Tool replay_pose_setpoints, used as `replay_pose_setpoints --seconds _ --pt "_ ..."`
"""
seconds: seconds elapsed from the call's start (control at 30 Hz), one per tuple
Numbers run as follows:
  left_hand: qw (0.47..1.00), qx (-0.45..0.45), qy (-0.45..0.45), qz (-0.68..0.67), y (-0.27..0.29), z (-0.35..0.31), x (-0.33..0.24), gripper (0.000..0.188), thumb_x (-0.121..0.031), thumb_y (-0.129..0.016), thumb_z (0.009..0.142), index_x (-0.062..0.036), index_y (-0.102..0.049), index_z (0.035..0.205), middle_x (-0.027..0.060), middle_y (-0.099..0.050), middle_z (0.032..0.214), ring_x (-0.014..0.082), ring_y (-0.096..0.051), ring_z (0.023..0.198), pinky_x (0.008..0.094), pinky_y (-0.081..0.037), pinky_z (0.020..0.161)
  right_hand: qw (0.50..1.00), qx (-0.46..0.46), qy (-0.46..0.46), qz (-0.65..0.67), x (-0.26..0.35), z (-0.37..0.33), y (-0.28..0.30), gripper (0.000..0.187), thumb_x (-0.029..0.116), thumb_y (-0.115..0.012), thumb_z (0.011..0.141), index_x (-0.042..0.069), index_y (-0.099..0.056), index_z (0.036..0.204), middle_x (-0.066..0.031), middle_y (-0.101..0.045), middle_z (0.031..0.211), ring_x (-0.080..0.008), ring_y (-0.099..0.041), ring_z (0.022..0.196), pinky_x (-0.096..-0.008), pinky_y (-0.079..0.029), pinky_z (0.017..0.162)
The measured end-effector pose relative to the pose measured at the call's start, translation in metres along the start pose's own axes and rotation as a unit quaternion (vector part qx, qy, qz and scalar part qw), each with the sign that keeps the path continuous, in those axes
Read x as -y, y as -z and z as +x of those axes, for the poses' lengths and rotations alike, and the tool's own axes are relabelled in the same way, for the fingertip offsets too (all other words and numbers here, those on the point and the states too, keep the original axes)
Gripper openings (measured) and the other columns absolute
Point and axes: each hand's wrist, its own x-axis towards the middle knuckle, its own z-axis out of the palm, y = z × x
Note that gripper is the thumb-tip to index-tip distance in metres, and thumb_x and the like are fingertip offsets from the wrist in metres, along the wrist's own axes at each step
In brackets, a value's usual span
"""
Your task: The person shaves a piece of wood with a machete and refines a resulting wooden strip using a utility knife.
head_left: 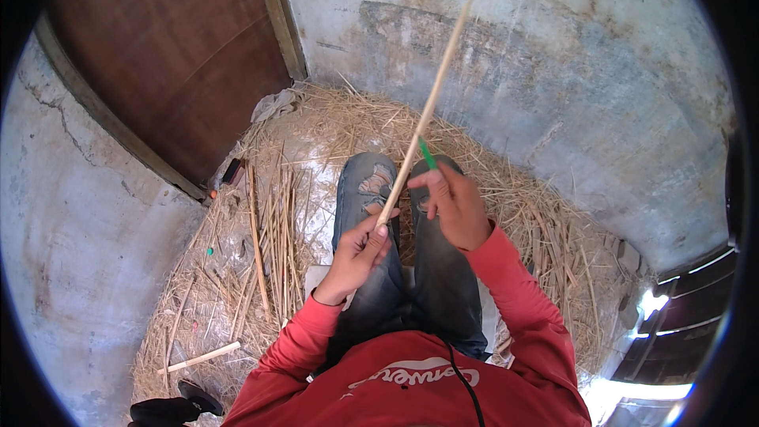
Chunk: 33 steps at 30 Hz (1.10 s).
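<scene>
Left hand (358, 259): firmly clasps your wooden stick (439, 85)
Right hand (456, 204): closed round green tool (428, 153)
Stick: likely being worked above your left grip; next, steady it

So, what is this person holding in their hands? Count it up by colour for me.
Pale: 1, a long, thin wooden stick in the left hand
Green: 1, a slim, straight object in the right hand
Total: 2

Stained grey-blue walls (601, 111) meet a floor (319, 172) littered with straw (340, 120); a brown panel (170, 47) fills a wooden frame (281, 16) at upper left, and light (652, 304) shows through gaps at lower right.
</scene>
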Motion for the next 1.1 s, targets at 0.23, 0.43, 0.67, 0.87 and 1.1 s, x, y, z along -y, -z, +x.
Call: replay_pose_setpoints --seconds 0.23,0.43,0.67,0.87,1.1 --pt "0.999 -0.02 -0.008 0.032 0.004 0.009 0.001 0.04 -0.026 -0.043 0.107 -0.0042 -0.049 0.14 -0.0033 -0.046 0.071 0.0035 -0.039 0.057 0.0192 -0.033 0.051 0.991 0.076 0.078 -0.077 -0.024 -0.016 -0.002 0.032 0.031 -0.059 0.097 0.0 -0.054 0.088 -0.0194 -0.056 0.068 -0.0381 -0.059 0.065 -0.0446 -0.042 0.059" --pt "0.995 -0.034 -0.024 0.094 -0.005 0.019 0.004 0.037 -0.022 -0.047 0.105 -0.0034 -0.05 0.137 -0.0014 -0.05 0.073 0.0066 -0.044 0.06 0.0231 -0.038 0.055 0.966 0.077 0.038 -0.244 -0.022 -0.024 -0.01 0.045 0.044 -0.056 0.097 0.002 -0.06 0.081 -0.021 -0.061 0.069 -0.0421 -0.062 0.067 -0.0489 -0.047 0.059" --pt "0.962 -0.09 -0.047 0.255 -0.008 0.018 0.02 0.036 -0.016 -0.048 0.103 -0.0023 -0.049 0.137 0.0067 -0.054 0.072 0.0162 -0.052 0.063 0.0315 -0.046 0.062 0.927 0.071 0.034 -0.366 -0.044 -0.013 -0.013 0.057 0.055 -0.05 0.096 0.003 -0.065 0.078 -0.0189 -0.065 0.07 -0.0421 -0.064 0.066 -0.0514 -0.051 0.06" --pt "0.964 -0.08 -0.012 0.252 -0.009 0.013 0.019 0.034 -0.013 -0.048 0.103 -0.0029 -0.051 0.135 0.0077 -0.054 0.072 0.0174 -0.053 0.063 0.0319 -0.046 0.062 0.913 0.03 0.075 -0.4 -0.061 0.016 0.008 0.055 0.054 -0.051 0.096 0.005 -0.066 0.079 -0.0193 -0.063 0.066 -0.0419 -0.062 0.061 -0.0508 -0.049 0.056" --pt "0.951 -0.043 0.025 0.305 -0.003 -0.01 0.002 0.031 -0.013 -0.047 0.103 -0.0047 -0.053 0.132 0.0083 -0.055 0.076 0.0174 -0.055 0.065 0.0321 -0.047 0.065 0.881 -0.097 -0.028 -0.462 -0.091 0.069 0.052 0.053 0.055 -0.047 0.098 0.007 -0.068 0.09 -0.0215 -0.064 0.07 -0.0442 -0.064 0.069 -0.0521 -0.051 0.063"
